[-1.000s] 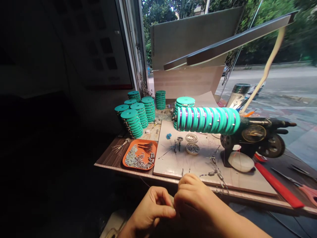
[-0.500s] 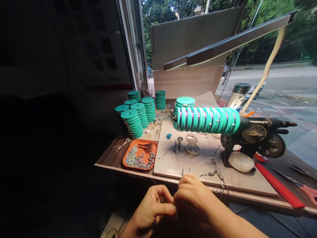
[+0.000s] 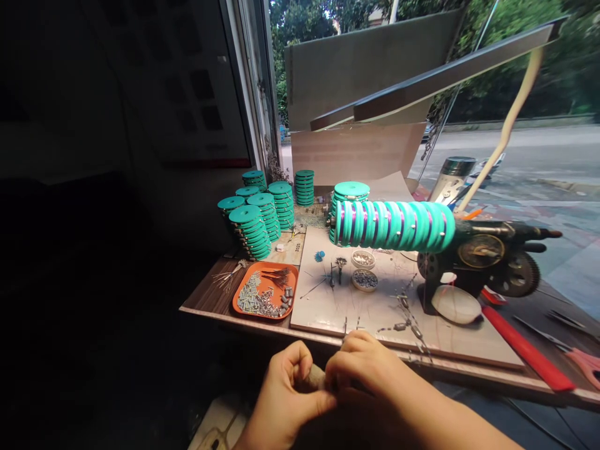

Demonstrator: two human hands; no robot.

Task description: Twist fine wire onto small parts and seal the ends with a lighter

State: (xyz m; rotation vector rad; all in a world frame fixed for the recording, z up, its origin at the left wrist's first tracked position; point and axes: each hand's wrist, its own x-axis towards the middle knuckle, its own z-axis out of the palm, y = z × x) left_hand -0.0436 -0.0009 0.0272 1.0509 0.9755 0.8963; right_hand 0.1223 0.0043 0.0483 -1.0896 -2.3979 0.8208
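My left hand (image 3: pixel 281 400) and my right hand (image 3: pixel 370 375) meet just below the front edge of the table (image 3: pixel 206 300). Both are closed in a pinch, fingertips touching. Whatever they pinch is too small to make out. Beyond them lies a pale work board (image 3: pixel 450 337) with fine wires and small metal pieces. A hand-crank winder (image 3: pixel 487 256) carries a row of teal spools (image 3: pixel 394 225) on its shaft.
An orange tray (image 3: pixel 265 291) of small metal parts sits at the left. Stacks of teal spools (image 3: pixel 255 215) stand behind it. Two small round tins (image 3: pixel 364 270), a white oval stone (image 3: pixel 455 304), a red ruler (image 3: pixel 527 350) and pink-handled scissors (image 3: pixel 584 361) lie on the right.
My hands have risen slightly toward the table edge. My left fingers have curled tighter against my right fingertips.
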